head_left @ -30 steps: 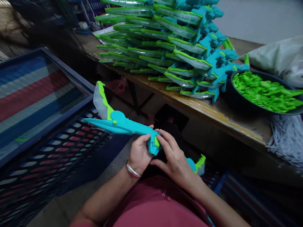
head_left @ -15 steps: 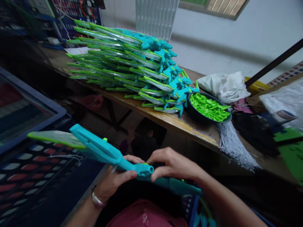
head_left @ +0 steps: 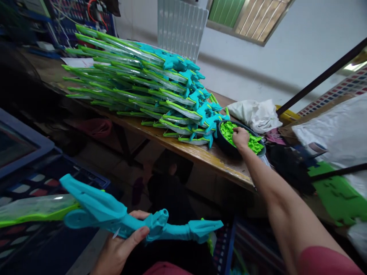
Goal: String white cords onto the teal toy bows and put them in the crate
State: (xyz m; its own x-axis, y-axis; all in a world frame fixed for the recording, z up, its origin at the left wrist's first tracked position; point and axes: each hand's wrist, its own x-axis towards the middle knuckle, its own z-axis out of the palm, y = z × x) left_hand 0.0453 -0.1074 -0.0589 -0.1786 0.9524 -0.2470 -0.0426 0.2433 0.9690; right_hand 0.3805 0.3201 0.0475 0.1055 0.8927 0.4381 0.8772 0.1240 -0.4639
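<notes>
Low in front of me, my left hand is closed around the middle of a turquoise plastic toy bow. A bright green limb with clear wrapping sticks out from the bow's left end, and a short tube on its middle points up. My right hand reaches far forward into a dark bowl on the bench. Its fingers are bent together into a heap of small bright green plastic pieces. Whatever lies between the fingertips is hidden.
A tall stack of similar turquoise and green bows lies on the wooden bench, left of the bowl. Behind the bowl rests a white plastic bag. Blue crates stand at lower left, and a dark bar slants at right.
My right hand has left the bow's middle and moved forward and right into the bowl. The bow, still in my left hand, has moved lower and shifted left, showing more of its right end.
</notes>
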